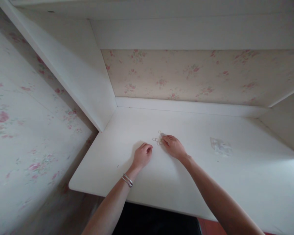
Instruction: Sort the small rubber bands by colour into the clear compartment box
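Observation:
Several small, thin, pale yellowish rings lie loosely together on the white desk, in the middle of the view. Just right of them is my right hand, palm down, its fingers pinched together over the edge of the group. A small whitish, translucent piece shows at those fingertips; its kind is too small to make out. My left hand rests on the desk to the lower left of the rings, curled into a loose fist with nothing visible in it. A silver bracelet circles the left wrist.
On the right of the desk lies a clear plastic bag. White side panels and an overhead shelf enclose the desk, with a floral back wall behind. The rounded front-left corner of the desk is close to the left arm.

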A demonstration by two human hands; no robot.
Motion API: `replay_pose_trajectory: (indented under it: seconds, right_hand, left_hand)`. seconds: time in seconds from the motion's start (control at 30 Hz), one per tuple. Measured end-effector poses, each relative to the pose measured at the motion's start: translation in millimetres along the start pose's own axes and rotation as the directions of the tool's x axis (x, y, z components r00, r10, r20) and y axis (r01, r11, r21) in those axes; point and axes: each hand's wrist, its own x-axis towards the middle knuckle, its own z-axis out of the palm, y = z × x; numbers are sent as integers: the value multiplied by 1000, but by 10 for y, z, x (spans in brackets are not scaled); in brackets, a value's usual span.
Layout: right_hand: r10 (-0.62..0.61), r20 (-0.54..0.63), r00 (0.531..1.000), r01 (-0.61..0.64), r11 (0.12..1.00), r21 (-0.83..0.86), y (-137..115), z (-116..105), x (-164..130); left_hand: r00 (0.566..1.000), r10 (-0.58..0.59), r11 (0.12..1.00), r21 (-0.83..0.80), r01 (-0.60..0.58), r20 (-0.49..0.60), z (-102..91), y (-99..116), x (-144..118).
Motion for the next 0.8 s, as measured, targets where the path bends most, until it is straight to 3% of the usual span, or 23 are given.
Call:
replay_pose_trajectory:
  seconds: [0.23, 0.53, 0.67, 0.8]
  right_hand:
    - [160, -132, 978, -156, 987, 39, 163, 49, -148]
    - [140, -138, 980, -135, 990, 46, 217, 12, -180]
    - [181, -245, 952, -143, 976, 164, 151, 6, -317]
    - [298, -308, 904, -214, 936, 278, -75, 26, -630]
  left_hand:
    - [1000, 15, 1000, -1, -15, -1, 16, -19, 13]
    - [1000, 12, 1000, 22, -12, 14, -9, 22, 4]
    - [1000, 5, 999, 44, -6, 19, 4, 31, 8]
    - [999, 15, 996, 89, -18, 33, 16, 50, -4]
